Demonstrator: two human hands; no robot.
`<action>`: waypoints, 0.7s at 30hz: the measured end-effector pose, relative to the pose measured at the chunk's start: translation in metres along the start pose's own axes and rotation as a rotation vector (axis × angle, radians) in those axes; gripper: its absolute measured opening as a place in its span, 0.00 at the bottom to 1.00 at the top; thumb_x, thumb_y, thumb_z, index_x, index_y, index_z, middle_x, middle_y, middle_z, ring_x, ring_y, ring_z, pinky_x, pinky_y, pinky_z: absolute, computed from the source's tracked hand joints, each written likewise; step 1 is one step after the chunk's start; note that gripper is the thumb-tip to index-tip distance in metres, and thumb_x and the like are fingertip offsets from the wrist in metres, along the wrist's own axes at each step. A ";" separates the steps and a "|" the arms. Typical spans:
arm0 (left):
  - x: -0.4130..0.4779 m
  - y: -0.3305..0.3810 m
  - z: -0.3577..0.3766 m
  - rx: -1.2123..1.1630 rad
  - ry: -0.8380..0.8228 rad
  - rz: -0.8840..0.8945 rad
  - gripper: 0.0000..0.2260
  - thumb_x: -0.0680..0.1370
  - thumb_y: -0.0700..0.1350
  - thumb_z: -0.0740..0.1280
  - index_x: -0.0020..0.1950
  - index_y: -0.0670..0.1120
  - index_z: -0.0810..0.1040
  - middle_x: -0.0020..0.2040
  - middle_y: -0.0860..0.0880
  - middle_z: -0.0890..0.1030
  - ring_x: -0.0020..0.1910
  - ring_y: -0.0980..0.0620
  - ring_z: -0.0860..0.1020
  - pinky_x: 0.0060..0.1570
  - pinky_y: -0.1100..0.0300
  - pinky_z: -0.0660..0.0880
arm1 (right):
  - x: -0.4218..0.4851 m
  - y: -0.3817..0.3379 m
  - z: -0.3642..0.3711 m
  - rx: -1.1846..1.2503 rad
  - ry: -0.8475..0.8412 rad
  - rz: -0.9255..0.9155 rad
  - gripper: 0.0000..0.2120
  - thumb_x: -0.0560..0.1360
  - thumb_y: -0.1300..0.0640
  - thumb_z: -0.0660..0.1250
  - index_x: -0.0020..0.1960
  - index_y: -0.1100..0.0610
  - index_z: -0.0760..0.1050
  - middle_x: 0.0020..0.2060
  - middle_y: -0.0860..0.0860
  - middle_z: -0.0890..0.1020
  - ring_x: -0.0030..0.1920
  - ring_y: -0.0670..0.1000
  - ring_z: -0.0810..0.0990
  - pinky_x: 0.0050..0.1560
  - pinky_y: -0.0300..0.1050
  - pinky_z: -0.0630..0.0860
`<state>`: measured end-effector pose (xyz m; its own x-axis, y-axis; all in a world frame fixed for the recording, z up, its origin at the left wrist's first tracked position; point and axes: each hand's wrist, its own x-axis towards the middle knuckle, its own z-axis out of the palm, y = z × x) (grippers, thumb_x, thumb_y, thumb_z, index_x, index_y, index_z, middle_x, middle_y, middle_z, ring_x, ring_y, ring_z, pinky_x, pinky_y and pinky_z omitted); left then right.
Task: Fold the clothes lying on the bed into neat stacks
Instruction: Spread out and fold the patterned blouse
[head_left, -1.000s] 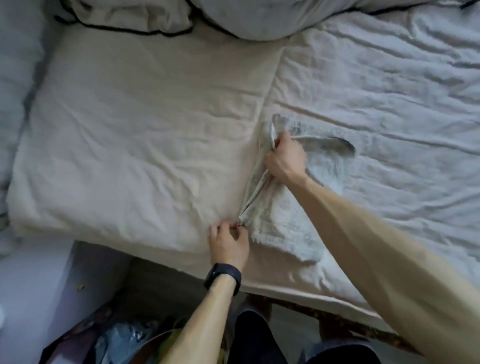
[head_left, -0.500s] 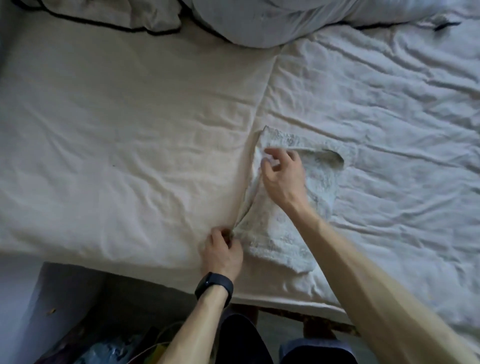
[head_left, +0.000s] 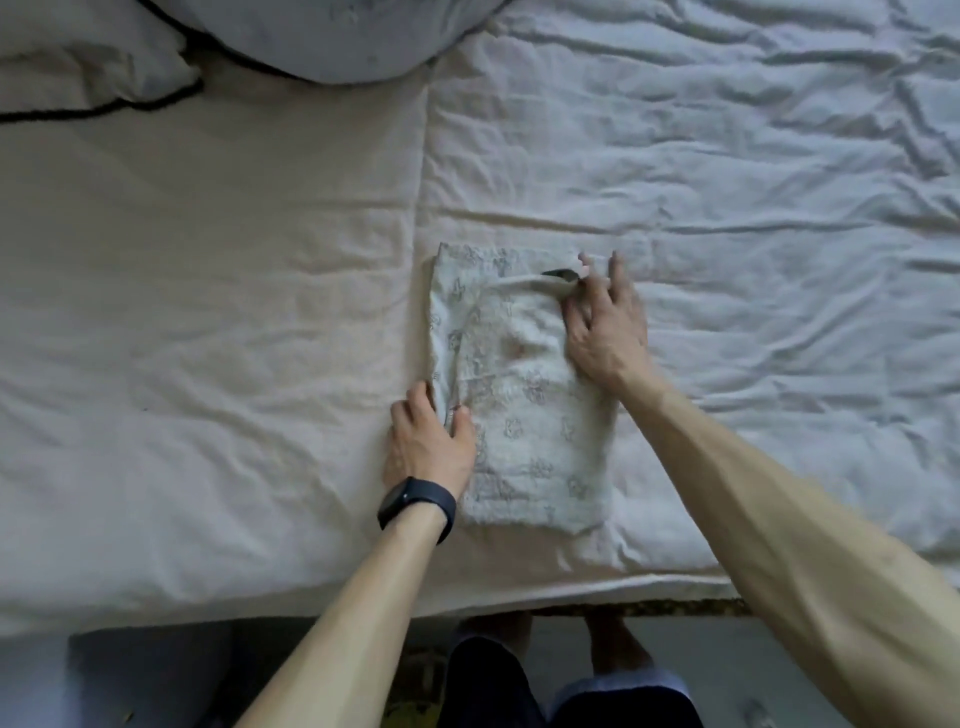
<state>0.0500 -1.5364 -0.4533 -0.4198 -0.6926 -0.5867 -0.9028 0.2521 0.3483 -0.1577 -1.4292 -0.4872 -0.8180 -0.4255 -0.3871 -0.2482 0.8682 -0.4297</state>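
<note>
a small printed garment (head_left: 524, 415) lies folded on the bed (head_left: 208, 312), close to its near edge. the left grip (head_left: 428, 447) pinches the near-left fold between thumb and forefinger. the right grip (head_left: 605, 332) is released, fingers spread flat on the far-right corner. the cloth looks light, soft and limp, so it is best taken by its folded edges or corners.

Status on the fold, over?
Left hand pinches garment at left edge. Right hand flat on its far right corner. Garment folded, lying on bed. Nothing blocking.
</note>
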 end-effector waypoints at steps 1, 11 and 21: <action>0.001 0.002 -0.001 0.020 -0.002 -0.012 0.26 0.80 0.57 0.63 0.75 0.48 0.61 0.68 0.44 0.69 0.63 0.41 0.73 0.53 0.51 0.72 | -0.003 0.001 0.002 0.074 0.099 0.000 0.25 0.81 0.50 0.59 0.78 0.48 0.65 0.79 0.60 0.59 0.77 0.60 0.60 0.77 0.54 0.58; 0.082 0.110 -0.014 0.272 0.153 0.752 0.26 0.76 0.52 0.68 0.74 0.50 0.68 0.71 0.47 0.71 0.67 0.44 0.70 0.65 0.47 0.68 | -0.007 0.018 -0.002 -0.010 0.373 -0.256 0.07 0.76 0.60 0.67 0.52 0.58 0.82 0.50 0.58 0.81 0.49 0.64 0.77 0.48 0.54 0.75; 0.111 0.105 -0.002 0.719 0.157 1.159 0.29 0.77 0.36 0.63 0.78 0.48 0.64 0.75 0.44 0.68 0.69 0.41 0.70 0.63 0.42 0.69 | -0.011 0.024 -0.007 -0.088 0.296 -0.165 0.17 0.78 0.55 0.64 0.66 0.53 0.76 0.63 0.57 0.77 0.59 0.62 0.76 0.59 0.56 0.75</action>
<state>-0.0910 -1.5887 -0.4805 -0.9884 0.0967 -0.1170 0.0855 0.9916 0.0973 -0.1587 -1.4021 -0.4874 -0.8749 -0.4807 -0.0594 -0.4229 0.8180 -0.3900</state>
